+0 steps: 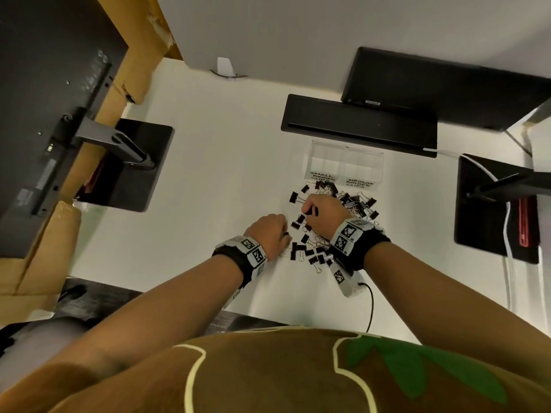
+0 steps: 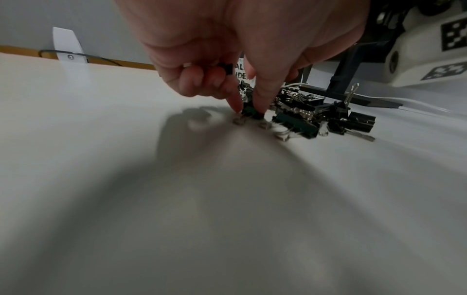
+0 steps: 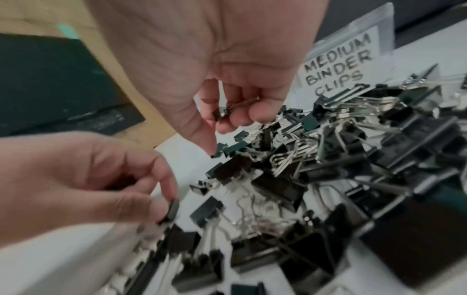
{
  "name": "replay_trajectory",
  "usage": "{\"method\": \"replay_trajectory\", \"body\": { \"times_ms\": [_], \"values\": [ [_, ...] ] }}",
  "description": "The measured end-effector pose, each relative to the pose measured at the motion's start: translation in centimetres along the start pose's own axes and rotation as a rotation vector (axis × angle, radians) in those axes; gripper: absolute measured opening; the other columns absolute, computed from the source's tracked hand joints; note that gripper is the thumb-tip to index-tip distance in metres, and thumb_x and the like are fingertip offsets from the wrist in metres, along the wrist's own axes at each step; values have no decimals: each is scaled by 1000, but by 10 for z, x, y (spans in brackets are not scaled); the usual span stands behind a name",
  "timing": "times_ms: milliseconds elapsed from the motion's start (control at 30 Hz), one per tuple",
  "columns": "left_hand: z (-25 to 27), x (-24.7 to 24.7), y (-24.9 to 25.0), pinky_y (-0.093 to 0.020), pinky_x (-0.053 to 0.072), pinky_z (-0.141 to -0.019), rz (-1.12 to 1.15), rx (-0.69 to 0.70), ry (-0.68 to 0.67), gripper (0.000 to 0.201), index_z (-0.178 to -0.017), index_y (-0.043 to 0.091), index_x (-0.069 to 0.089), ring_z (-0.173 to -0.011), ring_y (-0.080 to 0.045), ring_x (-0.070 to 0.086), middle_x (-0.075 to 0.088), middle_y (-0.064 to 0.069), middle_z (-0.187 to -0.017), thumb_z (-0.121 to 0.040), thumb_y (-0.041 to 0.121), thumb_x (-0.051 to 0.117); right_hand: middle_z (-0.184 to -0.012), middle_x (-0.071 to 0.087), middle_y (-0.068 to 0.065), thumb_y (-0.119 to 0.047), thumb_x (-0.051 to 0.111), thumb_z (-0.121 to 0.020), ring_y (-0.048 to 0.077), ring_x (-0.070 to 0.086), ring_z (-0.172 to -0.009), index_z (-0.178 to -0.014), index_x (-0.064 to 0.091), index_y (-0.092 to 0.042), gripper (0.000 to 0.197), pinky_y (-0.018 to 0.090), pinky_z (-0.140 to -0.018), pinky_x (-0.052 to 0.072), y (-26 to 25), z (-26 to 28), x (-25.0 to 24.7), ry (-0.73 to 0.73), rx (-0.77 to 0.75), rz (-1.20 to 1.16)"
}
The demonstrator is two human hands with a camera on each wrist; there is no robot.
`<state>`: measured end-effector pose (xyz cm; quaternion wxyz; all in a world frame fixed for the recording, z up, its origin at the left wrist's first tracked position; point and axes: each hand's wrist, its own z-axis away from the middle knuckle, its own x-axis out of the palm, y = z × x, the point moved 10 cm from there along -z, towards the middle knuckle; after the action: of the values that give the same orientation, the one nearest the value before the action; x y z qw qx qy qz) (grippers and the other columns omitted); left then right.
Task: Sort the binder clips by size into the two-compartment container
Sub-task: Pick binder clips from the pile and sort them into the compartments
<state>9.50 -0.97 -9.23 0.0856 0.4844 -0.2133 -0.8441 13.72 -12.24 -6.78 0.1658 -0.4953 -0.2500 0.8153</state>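
Several black binder clips lie in a loose pile (image 1: 351,204) on the white table (image 1: 223,174), just in front of the clear two-compartment container (image 1: 347,150). Its labels read SMALL BINDER CLIPS (image 1: 322,176) and MEDIUM BINDER CLIPS (image 3: 338,61). My left hand (image 1: 272,231) is at the pile's left edge and pinches a small clip (image 2: 251,112) that lies on the table; another clip (image 2: 226,67) sits in its curled fingers. My right hand (image 1: 319,205) is over the pile's middle, keeps a small clip (image 3: 222,111) in its curled fingers and touches a further clip (image 3: 220,151).
A black keyboard-like bar (image 1: 357,123) and a dark monitor (image 1: 447,84) stand behind the container. Monitor stand bases sit at the left (image 1: 131,162) and the right (image 1: 495,204). White cables (image 1: 510,278) run down the right side, and a black cable (image 1: 371,302) hangs at the table's front edge.
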Motion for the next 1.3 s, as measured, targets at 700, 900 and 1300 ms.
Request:
{"method": "replay_trajectory", "body": {
  "times_ms": [700,900,1300],
  "values": [
    [-11,-26,-18,-33,44,-70,320,-182,129,20,-92,13,49,-76,-19,52,55,-1,-85,-84,27,60,-92,67,1,-31,55,-90,11,53,-69,-94,68,-15,21,24,-63,45,16,-7,-33,6,236,-580],
    [-26,-37,-5,-24,41,-60,447,-189,160,14,-100,13,51,-71,-16,51,49,8,-70,-90,22,54,-88,71,9,-17,55,-90,7,54,-53,-97,66,-2,19,19,-50,44,39,-40,-92,215,362,-764],
    [-87,-104,61,-28,46,-72,302,-38,208,19,-104,12,59,-78,-18,55,59,-4,-93,-91,21,49,-116,64,3,-12,44,-92,13,56,-98,-114,63,-16,29,21,-82,41,39,-25,-109,280,215,-188]
  ]
}}
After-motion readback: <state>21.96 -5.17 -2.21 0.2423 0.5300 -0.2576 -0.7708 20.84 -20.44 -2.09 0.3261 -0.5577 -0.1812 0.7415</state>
